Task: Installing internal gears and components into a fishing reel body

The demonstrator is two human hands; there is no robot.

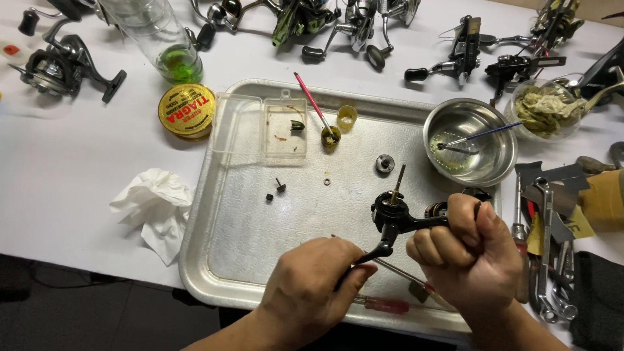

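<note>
We find a white tabletop (78,156) carrying a large metal tray (260,227) across the middle of the frame. At lower right of the tray, the right hand (471,250) holds a black fishing reel body (396,214) by its stem, grip closed tight around it. The left hand (312,286), lower centre, pinches the reel's crank handle (370,255), grip narrow. A steel bowl (471,140) sits at the tray's upper right. A crumpled tissue (153,205) lies at left. A clear plastic box (273,127) rests upper centre. Small screws (276,188) lie loose mid-tray.
</note>
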